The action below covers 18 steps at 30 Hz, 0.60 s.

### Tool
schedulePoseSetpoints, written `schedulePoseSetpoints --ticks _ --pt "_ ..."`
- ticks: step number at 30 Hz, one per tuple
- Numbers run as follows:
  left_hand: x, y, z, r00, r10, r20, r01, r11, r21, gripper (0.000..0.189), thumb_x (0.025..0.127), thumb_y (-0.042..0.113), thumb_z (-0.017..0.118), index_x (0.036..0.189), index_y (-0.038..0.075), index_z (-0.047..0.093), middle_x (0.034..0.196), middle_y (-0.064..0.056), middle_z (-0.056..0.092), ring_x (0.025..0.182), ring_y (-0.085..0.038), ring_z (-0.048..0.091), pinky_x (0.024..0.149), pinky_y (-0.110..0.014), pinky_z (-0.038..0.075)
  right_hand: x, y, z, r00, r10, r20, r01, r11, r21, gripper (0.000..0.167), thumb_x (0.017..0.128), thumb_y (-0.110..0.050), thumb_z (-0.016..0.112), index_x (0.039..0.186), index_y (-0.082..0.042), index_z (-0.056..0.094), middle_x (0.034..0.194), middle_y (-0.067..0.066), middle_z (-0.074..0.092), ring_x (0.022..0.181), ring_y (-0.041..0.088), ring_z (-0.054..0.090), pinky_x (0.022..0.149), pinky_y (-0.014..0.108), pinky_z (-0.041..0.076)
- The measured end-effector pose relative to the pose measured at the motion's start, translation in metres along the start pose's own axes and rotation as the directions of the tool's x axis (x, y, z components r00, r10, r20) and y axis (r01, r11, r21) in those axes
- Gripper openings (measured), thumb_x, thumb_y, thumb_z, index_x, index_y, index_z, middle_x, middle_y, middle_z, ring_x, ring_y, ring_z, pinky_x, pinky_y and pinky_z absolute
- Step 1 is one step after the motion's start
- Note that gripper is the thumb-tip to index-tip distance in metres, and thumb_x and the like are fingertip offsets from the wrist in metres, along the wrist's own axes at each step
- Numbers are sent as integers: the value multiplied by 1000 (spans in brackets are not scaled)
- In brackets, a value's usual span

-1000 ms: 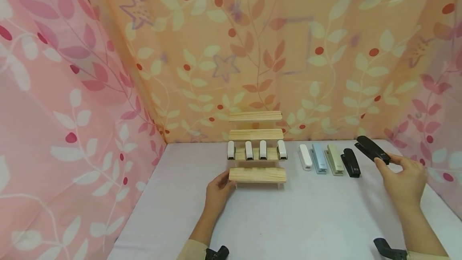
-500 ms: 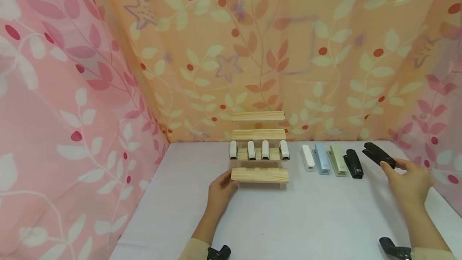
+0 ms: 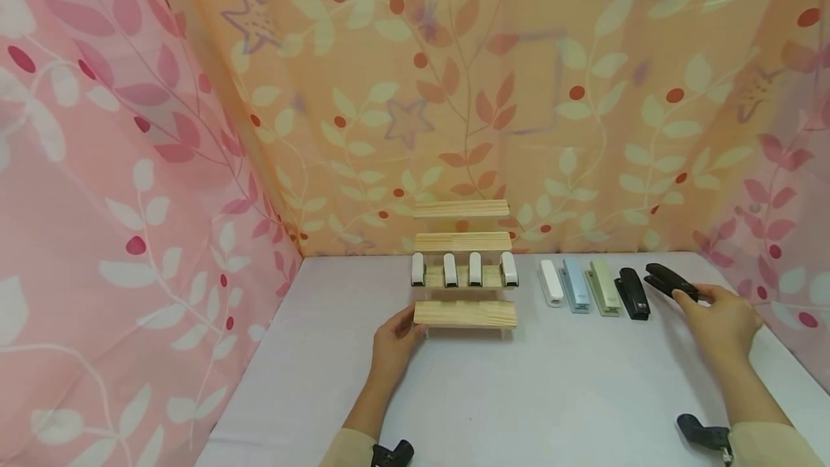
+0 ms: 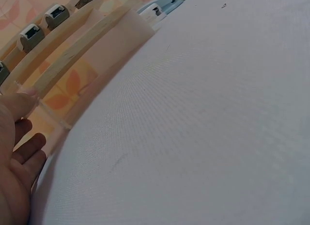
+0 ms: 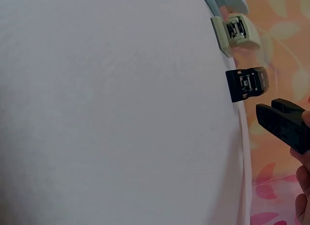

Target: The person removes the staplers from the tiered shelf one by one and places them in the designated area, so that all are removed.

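Observation:
My right hand (image 3: 725, 319) pinches a black stapler (image 3: 671, 281) by its near end, above the right part of the table. In the right wrist view that stapler (image 5: 283, 124) shows at the right edge, with fingertips around it. A second black stapler (image 3: 632, 294) lies just left of it, beside a green (image 3: 604, 288), a light blue (image 3: 575, 285) and a white stapler (image 3: 550, 284) in a row. My left hand (image 3: 394, 344) grips the left end of the lowest board of a tiered wooden rack (image 3: 465, 314), thumb (image 4: 24, 101) on top and other fingers below.
On the rack's second tier from the bottom stand several white-topped staplers (image 3: 475, 269), spaced apart. Two higher boards (image 3: 462, 241) hold nothing. A white cloth covers the table (image 3: 519, 395). Floral curtains (image 3: 363, 164) hang behind and at both sides.
My right hand has lowered the black stapler slightly, bringing it nearer the tabletop and the other black stapler. The left hand stays on the rack. The head view has shifted a little.

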<state>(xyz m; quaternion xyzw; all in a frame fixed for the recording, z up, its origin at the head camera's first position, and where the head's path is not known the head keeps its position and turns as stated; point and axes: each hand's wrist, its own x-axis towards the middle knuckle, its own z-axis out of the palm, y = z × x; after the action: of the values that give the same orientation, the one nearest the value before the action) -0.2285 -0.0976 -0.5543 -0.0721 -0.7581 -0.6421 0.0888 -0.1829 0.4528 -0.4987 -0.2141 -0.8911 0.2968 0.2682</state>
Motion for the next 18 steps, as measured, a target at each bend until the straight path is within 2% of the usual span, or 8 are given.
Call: schedulePoseSetpoints --ticks 4,12,18 --pt "1 -1 -1 1000 -13 10 13 999 29 55 88 22 82 137 7 64 138 -13 65 127 -30 63 106 -32 53 1 2 2 1000 -5 -1 5 1000 -17 45 95 -27 70 120 10 67 118 38 63 110 62 49 93 70 24" --pt "1 1 -1 1000 1 12 -1 1000 22 53 88 20 82 136 7 65 137 -13 66 126 -30 64 105 -33 54 3 6 5 999 -28 19 28 999 -37 47 94 -30 71 119 9 67 115 39 64 106 59 50 88 67 25" --pt "0 2 -1 1000 -8 10 8 1000 27 53 88 21 82 137 7 64 137 -14 66 127 -32 63 105 -34 53 3 9 6 998 -24 65 29 997 -68 48 94 -31 72 118 10 67 113 38 65 105 57 50 87 67 26"
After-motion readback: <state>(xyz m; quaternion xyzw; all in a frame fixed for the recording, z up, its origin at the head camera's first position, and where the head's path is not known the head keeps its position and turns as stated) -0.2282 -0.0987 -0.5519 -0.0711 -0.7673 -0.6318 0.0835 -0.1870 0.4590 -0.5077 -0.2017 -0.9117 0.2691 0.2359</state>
